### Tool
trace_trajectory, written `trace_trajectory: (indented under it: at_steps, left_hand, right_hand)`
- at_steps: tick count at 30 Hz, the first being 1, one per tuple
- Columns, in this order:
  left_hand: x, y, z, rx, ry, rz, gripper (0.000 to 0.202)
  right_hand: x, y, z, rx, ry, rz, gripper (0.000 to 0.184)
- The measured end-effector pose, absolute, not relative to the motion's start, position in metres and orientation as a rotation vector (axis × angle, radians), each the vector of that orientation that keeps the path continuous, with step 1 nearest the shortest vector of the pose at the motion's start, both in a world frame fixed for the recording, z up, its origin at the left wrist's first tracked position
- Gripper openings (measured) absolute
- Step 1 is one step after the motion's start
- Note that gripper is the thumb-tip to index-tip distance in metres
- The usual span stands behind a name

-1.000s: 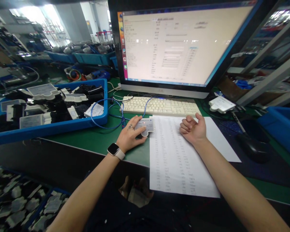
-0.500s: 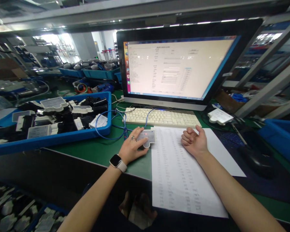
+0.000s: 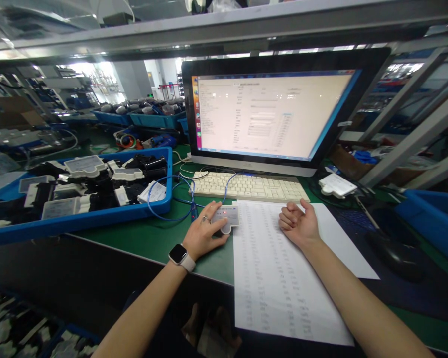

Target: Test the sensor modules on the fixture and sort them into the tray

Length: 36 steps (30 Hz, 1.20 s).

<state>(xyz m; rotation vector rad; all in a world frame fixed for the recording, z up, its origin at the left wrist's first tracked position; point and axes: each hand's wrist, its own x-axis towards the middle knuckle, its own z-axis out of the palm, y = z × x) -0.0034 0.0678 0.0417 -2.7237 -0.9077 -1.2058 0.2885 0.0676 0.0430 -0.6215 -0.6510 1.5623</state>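
Note:
My left hand [image 3: 204, 233] rests on the green bench and grips a small grey device [image 3: 227, 217] with a red light, wired by a blue cable [image 3: 171, 199]. A watch sits on that wrist. My right hand [image 3: 297, 223] lies on a printed sheet of paper [image 3: 280, 283] with its fingers curled loosely and nothing in them. A cream keyboard [image 3: 248, 187] lies just beyond both hands, below a large lit monitor [image 3: 269, 115].
A blue tray [image 3: 78, 219] of black and grey devices stands at the left. A black mouse [image 3: 393, 253] and a white device [image 3: 336, 185] lie at the right, beside a blue bin [image 3: 435, 219]. More blue bins stand behind. A metal shelf runs overhead.
The view has tilted upward, bringing the shelf into sight. Both hands stay where they were on the device and the paper.

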Motion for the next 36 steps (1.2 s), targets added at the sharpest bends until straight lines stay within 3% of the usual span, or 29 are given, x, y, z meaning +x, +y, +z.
trace_trajectory:
  at_steps: [36]
  left_hand:
    - [-0.0028, 0.0667, 0.0424, -2.716, -0.919, -1.183, 0.025]
  right_hand:
    - [0.2874, 0.0685, 0.0430, -0.639, -0.645, 1.543, 0.028]
